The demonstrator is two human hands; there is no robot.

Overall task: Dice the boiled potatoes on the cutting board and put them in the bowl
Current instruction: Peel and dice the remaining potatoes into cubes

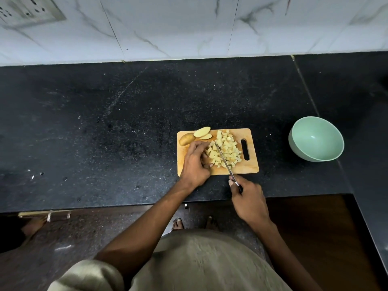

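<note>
Two hands busy, right [248, 195] gripping knife [224, 160], left [197, 162] curled on potato dice [227, 150], bowl [317, 139] nearby

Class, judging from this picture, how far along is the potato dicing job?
Done: a pile of potato cubes lies on the cutting board. In hand: the right hand holds the knife over the potato the left hand steadies. Left: the potato halves at the board's far corner are uncut, and the green bowl looks empty.

Left hand [196, 162] steadies potato pieces [212, 155] on cutting board [249, 168]; right hand [247, 196] grips knife [223, 159].
</note>
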